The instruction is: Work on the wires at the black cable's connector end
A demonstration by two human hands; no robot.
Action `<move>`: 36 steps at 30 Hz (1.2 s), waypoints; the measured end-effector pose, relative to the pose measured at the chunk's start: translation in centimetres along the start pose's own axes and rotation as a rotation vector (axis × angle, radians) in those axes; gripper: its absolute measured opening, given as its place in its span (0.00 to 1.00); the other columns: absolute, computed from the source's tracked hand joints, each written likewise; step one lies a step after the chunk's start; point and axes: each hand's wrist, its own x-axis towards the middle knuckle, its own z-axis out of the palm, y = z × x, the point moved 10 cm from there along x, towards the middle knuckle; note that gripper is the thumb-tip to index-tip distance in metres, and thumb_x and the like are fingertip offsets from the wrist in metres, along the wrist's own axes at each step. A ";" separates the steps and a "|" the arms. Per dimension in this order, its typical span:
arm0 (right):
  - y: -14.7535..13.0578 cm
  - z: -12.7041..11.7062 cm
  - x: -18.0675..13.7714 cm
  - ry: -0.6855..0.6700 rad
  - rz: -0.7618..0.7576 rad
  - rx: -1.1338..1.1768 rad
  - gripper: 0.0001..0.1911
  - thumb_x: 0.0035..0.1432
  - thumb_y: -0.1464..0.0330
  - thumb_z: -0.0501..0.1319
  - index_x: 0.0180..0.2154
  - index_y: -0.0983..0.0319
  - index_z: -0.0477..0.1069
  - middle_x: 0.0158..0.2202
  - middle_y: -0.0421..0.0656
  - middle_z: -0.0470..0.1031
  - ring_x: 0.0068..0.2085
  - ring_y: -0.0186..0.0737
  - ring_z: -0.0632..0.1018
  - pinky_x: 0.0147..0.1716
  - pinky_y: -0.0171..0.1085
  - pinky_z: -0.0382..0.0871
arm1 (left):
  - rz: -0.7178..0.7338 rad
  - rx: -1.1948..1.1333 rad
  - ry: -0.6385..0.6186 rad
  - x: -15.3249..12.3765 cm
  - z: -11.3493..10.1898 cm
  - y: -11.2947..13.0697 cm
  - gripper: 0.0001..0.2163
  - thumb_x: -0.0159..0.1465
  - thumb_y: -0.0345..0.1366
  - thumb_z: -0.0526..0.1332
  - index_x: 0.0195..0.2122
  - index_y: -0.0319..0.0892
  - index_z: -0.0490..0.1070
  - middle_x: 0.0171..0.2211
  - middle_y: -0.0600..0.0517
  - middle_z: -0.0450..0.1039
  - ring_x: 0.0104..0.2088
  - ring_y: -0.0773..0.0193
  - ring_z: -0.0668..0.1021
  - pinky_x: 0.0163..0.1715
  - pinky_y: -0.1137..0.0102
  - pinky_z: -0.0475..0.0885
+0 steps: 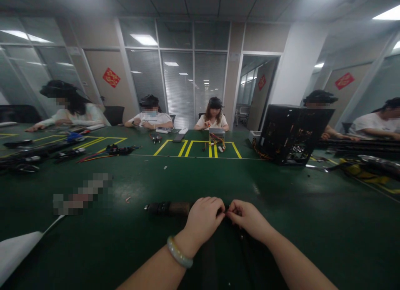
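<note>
My left hand (204, 217) is closed, fingers curled and pinched together at the fingertips; a pale green bangle circles its wrist. My right hand (246, 217) is also pinched, its fingertips meeting those of the left at a small dark item I cannot make out. Both hands rest over a black, long device (168, 208) that lies across the green table (281, 206) near the front edge. More dark material (218, 256) lies between my forearms.
An open black computer case (293, 133) stands at the right. Cable bundles (109, 150) lie at the left, a small power supply (216, 136) at the back inside yellow floor-tape marks. Several other people sit round the table. A white sheet (15, 252) lies at the bottom left.
</note>
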 end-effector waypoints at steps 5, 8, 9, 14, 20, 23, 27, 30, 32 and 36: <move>-0.3 -0.1 -0.1 -0.014 0.015 -0.029 0.07 0.62 0.64 0.59 0.34 0.61 0.70 0.25 0.37 0.74 0.23 0.32 0.72 0.21 0.28 0.63 | -0.014 0.009 0.001 0.1 0.2 -0.3 0.04 0.62 0.33 0.64 0.37 0.45 0.69 0.35 0.55 0.72 0.39 0.60 0.73 0.40 0.65 0.63; -0.3 -0.1 -0.1 -0.026 0.024 -0.027 0.07 0.62 0.64 0.59 0.34 0.61 0.70 0.26 0.38 0.75 0.24 0.33 0.73 0.22 0.29 0.63 | -0.001 0.005 -0.006 0.2 0.3 -0.2 0.04 0.62 0.33 0.63 0.37 0.45 0.69 0.35 0.55 0.72 0.39 0.60 0.73 0.40 0.65 0.63; -0.3 -0.1 -0.1 -0.023 0.023 -0.027 0.07 0.61 0.64 0.59 0.34 0.61 0.70 0.26 0.38 0.75 0.24 0.32 0.73 0.22 0.29 0.63 | 0.003 0.005 -0.007 0.2 0.3 -0.2 0.04 0.62 0.33 0.63 0.37 0.45 0.69 0.35 0.55 0.72 0.39 0.61 0.73 0.40 0.65 0.63; -0.3 -0.1 -0.1 -0.015 0.021 -0.020 0.06 0.61 0.65 0.60 0.33 0.61 0.70 0.25 0.37 0.74 0.23 0.33 0.72 0.21 0.29 0.63 | 0.018 0.023 -0.017 0.1 0.3 0.0 0.04 0.63 0.33 0.63 0.37 0.45 0.68 0.35 0.56 0.71 0.39 0.61 0.73 0.40 0.66 0.63; -0.1 0.0 0.1 -0.012 0.025 -0.014 0.07 0.61 0.64 0.60 0.33 0.61 0.70 0.25 0.38 0.75 0.24 0.33 0.73 0.22 0.29 0.62 | 0.015 0.018 -0.017 0.0 0.1 0.0 0.06 0.62 0.32 0.62 0.39 0.46 0.67 0.37 0.56 0.71 0.40 0.61 0.73 0.41 0.66 0.63; 0.1 0.0 0.1 -0.009 0.023 -0.021 0.08 0.61 0.63 0.60 0.33 0.61 0.70 0.25 0.38 0.74 0.24 0.33 0.72 0.22 0.29 0.62 | 0.009 0.011 -0.014 0.0 0.1 0.0 0.06 0.62 0.31 0.62 0.39 0.46 0.67 0.37 0.56 0.72 0.40 0.61 0.73 0.41 0.65 0.63; 0.1 0.0 0.1 -0.020 0.034 -0.017 0.08 0.61 0.63 0.60 0.34 0.61 0.71 0.26 0.38 0.75 0.24 0.33 0.72 0.22 0.28 0.62 | 0.002 0.010 -0.023 0.0 0.1 -0.2 0.06 0.62 0.32 0.62 0.39 0.46 0.67 0.37 0.56 0.72 0.39 0.60 0.73 0.40 0.65 0.63; 0.3 0.2 0.3 -0.042 0.047 0.006 0.09 0.62 0.63 0.60 0.33 0.62 0.70 0.26 0.38 0.74 0.23 0.32 0.71 0.21 0.28 0.61 | 0.006 0.010 -0.029 0.0 0.0 -0.2 0.06 0.62 0.32 0.62 0.39 0.45 0.67 0.37 0.55 0.72 0.39 0.61 0.73 0.40 0.65 0.64; 0.4 0.3 0.5 -0.050 0.047 0.009 0.09 0.62 0.62 0.59 0.33 0.62 0.70 0.25 0.38 0.73 0.22 0.32 0.71 0.20 0.28 0.61 | 0.016 0.021 -0.033 0.0 -0.1 -0.1 0.06 0.62 0.31 0.62 0.38 0.44 0.66 0.36 0.55 0.72 0.39 0.61 0.73 0.41 0.65 0.64; 0.6 0.4 0.8 -0.057 0.043 -0.012 0.09 0.62 0.62 0.59 0.33 0.61 0.70 0.25 0.37 0.73 0.22 0.32 0.71 0.20 0.28 0.61 | 0.027 0.033 -0.027 0.1 -0.2 0.0 0.05 0.62 0.31 0.62 0.37 0.44 0.67 0.36 0.55 0.72 0.39 0.61 0.73 0.40 0.66 0.63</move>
